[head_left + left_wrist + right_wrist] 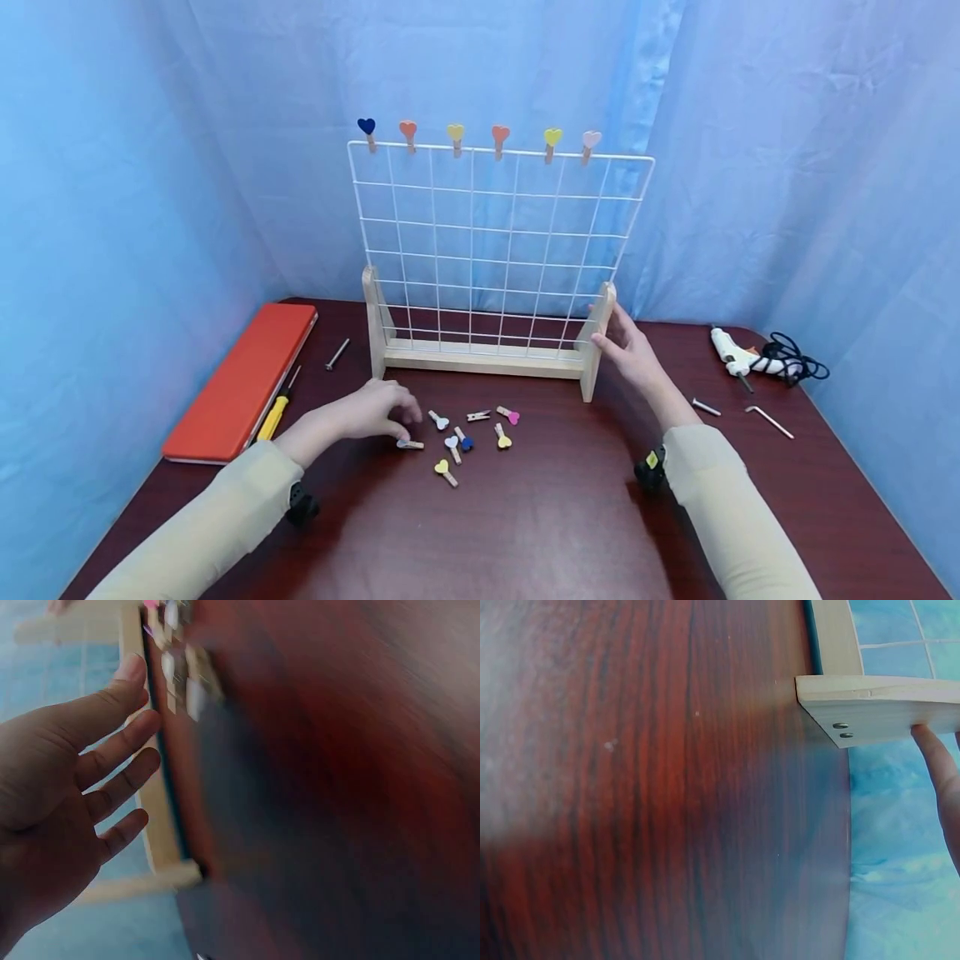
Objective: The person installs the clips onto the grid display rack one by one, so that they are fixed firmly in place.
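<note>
A white wire grid [491, 225] stands in a wooden stand [483, 360], with heart-topped clothespins along its top wire, among them a dark blue one [367, 128] and a pale pink one [591, 140]. My left hand [375, 410] hovers over the table beside a small clothespin [410, 445]; the left wrist view shows its fingers spread with nothing held. Several more clothespins lie to its right, including a pink heart one [509, 415] and a yellow one [446, 472]. My right hand [633, 354] touches the stand's right upright [877, 716] with a fingertip against its outer side.
On the left lie a red-orange case [243, 383], a yellow-handled screwdriver [274, 417] and a bolt [338, 354]. At right are a white glue gun [731, 354] with a black cord, another bolt [706, 407] and a hex key [770, 421]. Blue curtains surround the table.
</note>
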`<state>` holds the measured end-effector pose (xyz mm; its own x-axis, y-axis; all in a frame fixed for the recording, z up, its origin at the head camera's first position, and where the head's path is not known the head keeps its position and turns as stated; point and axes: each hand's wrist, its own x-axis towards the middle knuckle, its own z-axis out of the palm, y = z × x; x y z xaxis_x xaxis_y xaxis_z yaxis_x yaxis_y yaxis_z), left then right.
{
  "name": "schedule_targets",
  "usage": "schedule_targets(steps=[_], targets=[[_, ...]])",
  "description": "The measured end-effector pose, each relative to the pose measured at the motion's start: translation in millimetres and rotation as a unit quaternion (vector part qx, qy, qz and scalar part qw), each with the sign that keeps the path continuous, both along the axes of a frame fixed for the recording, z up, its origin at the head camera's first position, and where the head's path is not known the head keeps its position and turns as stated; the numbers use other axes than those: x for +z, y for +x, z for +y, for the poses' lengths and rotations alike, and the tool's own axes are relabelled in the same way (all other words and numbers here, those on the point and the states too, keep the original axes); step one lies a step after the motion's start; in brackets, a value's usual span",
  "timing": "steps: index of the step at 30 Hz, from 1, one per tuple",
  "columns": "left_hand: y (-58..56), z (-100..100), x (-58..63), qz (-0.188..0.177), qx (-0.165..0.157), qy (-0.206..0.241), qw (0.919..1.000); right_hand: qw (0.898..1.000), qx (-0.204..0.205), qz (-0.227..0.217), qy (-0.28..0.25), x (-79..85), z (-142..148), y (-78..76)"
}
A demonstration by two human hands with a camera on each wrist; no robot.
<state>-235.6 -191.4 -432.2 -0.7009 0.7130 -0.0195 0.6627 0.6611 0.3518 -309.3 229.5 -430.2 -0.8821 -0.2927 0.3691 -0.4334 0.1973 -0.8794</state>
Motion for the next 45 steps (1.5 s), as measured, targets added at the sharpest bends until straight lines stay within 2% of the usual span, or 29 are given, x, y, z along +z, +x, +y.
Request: schedule_targets(steps=[5, 11, 14, 17, 21, 27, 29, 33, 38, 41, 45], targets=[[-2.6, -15.1, -15.7, -0.038, 0.024, 0.006, 0.999, 1.0, -0.001, 0.001, -0.001, 0.3, 2.2, 0.3], [1.5, -14.1, -27.0, -0.062, 0.031, 0.023, 0.9973, 1.0, -0.002, -0.006, 0.002, 0.4, 1.5, 0.5], [3.2, -12.7, -29.6, -0.071, 0.035, 0.031, 0.9964, 1.0, -0.004, -0.008, 0.002, -0.2, 0.3, 0.7], [4.9, -12.4, -30.6, -0.073, 0.025, 0.037, 0.9963, 1.0, -0.005, -0.012, 0.004, -1.1, -0.3, 1.3], [6.8, -12.8, -28.0, -0.062, 0.015, 0.053, 0.9966, 1.0, -0.005, -0.016, 0.006, -1.3, -0.6, 1.3], [5.2, -9.8, -16.5, -0.068, 0.045, 0.104, 0.9912, 1.0, -0.005, -0.003, 0.003, 0.3, -0.5, 1.1], [4.2, -7.3, -11.1, -0.056, 0.051, 0.12, 0.9899, 1.0, -0.008, -0.004, 0.005, 0.9, -0.5, 1.9], [1.8, -0.4, 1.7, 0.0, 0.056, 0.154, 0.9865, 1.0, -0.012, -0.005, 0.009, 1.1, -1.5, 3.2], [-1.9, 13.3, 22.8, 0.041, 0.054, 0.201, 0.9773, 1.0, -0.013, 0.0, 0.006, -0.5, -1.3, 1.8], [-3.2, 25.1, 36.0, 0.056, 0.064, 0.226, 0.9705, 1.0, -0.011, 0.001, 0.008, -4.9, 1.4, -2.7], [-3.1, 43.3, 53.8, 0.069, 0.09, 0.279, 0.9537, 1.0, -0.012, 0.007, 0.015, -14.8, 6.8, -11.5]])
